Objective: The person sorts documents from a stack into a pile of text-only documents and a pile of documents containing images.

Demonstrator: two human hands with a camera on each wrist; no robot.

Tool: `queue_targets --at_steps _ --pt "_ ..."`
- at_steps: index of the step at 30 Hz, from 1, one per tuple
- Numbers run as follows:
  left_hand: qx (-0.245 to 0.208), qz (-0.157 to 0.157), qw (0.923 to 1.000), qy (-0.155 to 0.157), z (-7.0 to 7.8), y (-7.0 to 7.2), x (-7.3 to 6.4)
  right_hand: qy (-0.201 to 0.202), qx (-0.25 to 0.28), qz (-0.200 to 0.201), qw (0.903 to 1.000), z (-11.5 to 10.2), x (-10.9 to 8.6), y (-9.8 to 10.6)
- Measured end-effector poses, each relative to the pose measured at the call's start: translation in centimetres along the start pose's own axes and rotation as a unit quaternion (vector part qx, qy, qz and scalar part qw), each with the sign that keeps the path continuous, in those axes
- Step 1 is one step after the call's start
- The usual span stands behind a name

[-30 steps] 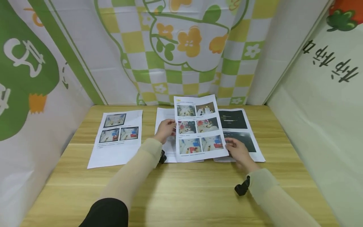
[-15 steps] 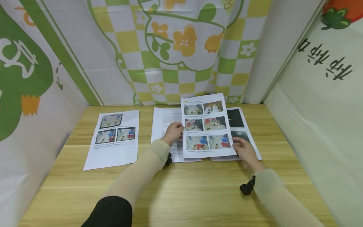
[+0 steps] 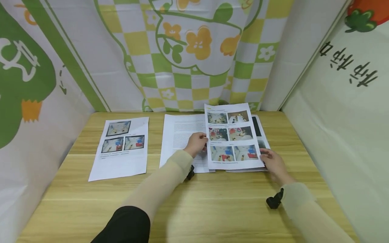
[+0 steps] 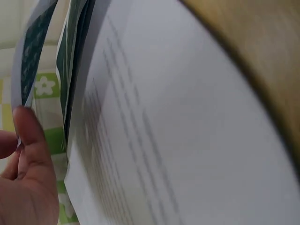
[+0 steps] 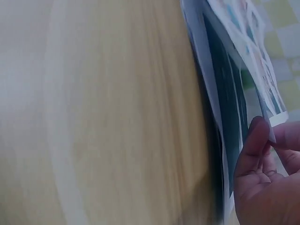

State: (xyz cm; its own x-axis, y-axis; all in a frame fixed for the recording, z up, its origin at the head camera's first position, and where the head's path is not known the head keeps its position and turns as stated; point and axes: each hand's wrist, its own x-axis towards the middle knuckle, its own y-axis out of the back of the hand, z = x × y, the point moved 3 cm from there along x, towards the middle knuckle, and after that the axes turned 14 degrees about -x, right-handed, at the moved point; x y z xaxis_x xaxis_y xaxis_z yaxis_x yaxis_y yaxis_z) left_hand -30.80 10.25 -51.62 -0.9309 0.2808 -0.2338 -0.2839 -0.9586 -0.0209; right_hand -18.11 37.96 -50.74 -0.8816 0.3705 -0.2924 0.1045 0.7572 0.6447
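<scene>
A printed sheet of paper (image 3: 234, 136) with rows of colour photos is held up above the table by both hands. My left hand (image 3: 196, 144) pinches its left edge; in the left wrist view, thumb and fingers of the left hand (image 4: 30, 178) meet on the paper's edge. My right hand (image 3: 275, 165) pinches the lower right edge, the thumb and finger pressing the sheet (image 5: 267, 75) in the right wrist view. Beneath it lies paper with dark pictures (image 3: 256, 126), mostly covered. A text-filled page (image 3: 182, 135) lies under and left of the held sheet.
Apart at the left lies another sheet (image 3: 121, 165) with three photos. The wooden table (image 3: 212, 209) meets a patterned cloth backdrop (image 3: 188, 84) behind and white walls (image 3: 340, 118) on the sides. Small black devices (image 3: 275, 200) are strapped at the wrists.
Both hands have carried the photo sheet to the right. It now covers more of the dark-picture paper, and more of the text page shows. The left sheet stays on the table.
</scene>
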Motion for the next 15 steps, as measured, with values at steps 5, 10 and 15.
queue_targets --at_steps 5,10,15 --pt "0.0 0.024 0.9997 -0.006 -0.1 -1.3 0.1 -0.014 -0.015 0.009 0.9998 0.7 -0.1 1.0" --pt "0.017 0.021 0.9996 0.006 -0.4 -2.4 0.3 -0.001 -0.028 0.028 0.9992 1.2 -0.1 1.7" --pt "0.013 0.024 0.9995 0.017 -0.6 -3.3 0.6 0.002 -0.045 0.044 0.998 1.9 0.1 2.0"
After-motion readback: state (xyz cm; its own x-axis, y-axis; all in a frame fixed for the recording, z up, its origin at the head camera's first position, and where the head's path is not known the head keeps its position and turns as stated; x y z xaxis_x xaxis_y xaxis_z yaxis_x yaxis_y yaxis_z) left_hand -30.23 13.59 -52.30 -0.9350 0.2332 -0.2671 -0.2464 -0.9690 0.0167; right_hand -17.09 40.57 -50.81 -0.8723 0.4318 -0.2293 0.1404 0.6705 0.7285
